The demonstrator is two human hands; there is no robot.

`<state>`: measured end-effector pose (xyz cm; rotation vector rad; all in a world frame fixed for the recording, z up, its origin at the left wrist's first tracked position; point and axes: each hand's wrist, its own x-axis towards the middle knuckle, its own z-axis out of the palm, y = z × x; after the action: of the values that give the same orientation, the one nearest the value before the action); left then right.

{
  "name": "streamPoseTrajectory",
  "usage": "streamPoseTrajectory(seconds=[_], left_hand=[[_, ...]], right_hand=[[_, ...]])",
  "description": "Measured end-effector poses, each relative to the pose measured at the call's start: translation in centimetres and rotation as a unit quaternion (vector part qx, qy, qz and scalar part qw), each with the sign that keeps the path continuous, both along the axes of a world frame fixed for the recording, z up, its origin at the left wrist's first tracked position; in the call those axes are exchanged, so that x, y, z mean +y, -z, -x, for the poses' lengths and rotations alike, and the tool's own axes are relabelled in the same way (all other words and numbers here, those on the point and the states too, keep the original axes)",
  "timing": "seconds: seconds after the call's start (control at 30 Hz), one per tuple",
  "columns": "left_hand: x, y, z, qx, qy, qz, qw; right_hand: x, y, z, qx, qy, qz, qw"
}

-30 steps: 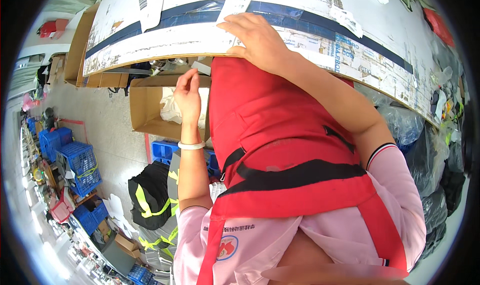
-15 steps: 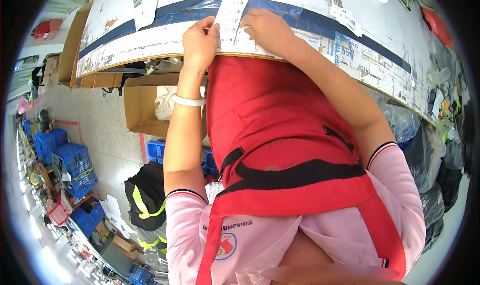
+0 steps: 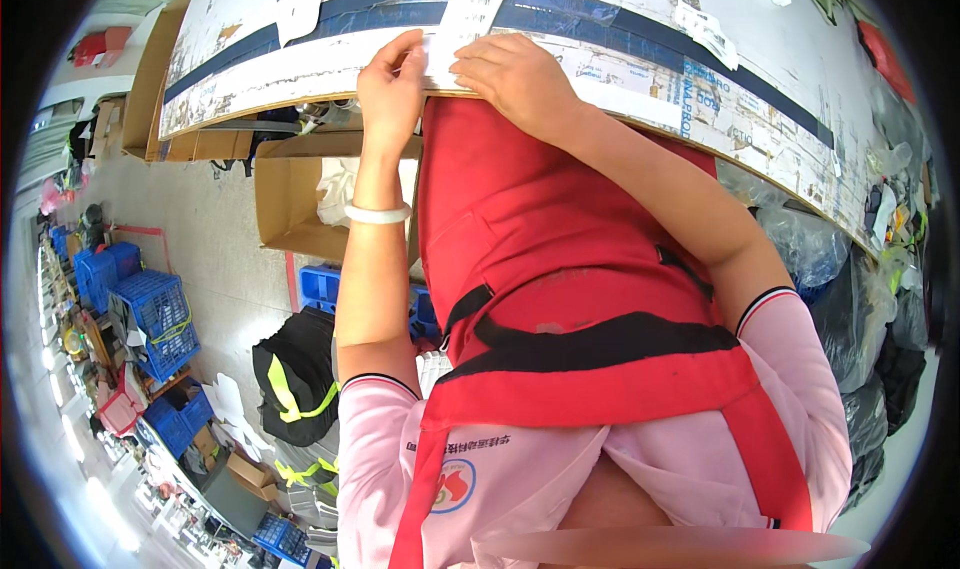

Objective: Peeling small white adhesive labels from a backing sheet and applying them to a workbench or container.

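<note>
Perhaps for steadiness, the white strip (image 3: pixel 478 7) on the worktop (image 3: pixel 600 76) is partly covered by the flattened right grip (image 3: pixel 520 81). Whether anything is pinched by the bunched left grip (image 3: pixel 392 87) cannot be told.

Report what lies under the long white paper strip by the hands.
Dark-blue tape and worn white tabletop flank the white paper strip; whatever it directly covers is hidden.

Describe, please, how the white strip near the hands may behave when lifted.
The white strip looks paper-thin, so it would probably bend easily. Being narrow too, it is likely light. It seems to lie flat across the dark blue tape, so its edge may be hard to catch.
</note>
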<state>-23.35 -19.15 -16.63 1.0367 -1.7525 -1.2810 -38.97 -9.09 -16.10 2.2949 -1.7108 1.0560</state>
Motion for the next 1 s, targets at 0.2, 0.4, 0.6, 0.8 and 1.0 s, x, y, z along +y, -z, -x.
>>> streamPoseTrajectory(seconds=[0.2,0.4,0.6,0.8,1.0], left_hand=[[4.0,-1.5,-3.8,0.024,-0.078,-0.066,0.995],[7.4,-1.0,-4.9,0.273,0.013,-0.385,0.882],[10.4,-3.0,-4.2,0.134,0.067,-0.287,0.946],[12.3,-3.7,-2.1,0.127,0.135,-0.288,0.94],[12.8,-4.0,-1.3,0.146,0.145,-0.3,0.931]], right_hand=[[0.8,-2.0,-0.1,-0.022,-0.037,0.051,0.998],[6.9,-2.9,-4.0,-0.084,-0.204,-0.064,0.973],[9.0,-5.7,-1.6,-0.428,-0.005,-0.188,0.884],[9.6,-5.4,0.4,-0.496,-0.004,-0.304,0.813],[11.0,-5.7,1.4,-0.526,-0.044,-0.344,0.777]])
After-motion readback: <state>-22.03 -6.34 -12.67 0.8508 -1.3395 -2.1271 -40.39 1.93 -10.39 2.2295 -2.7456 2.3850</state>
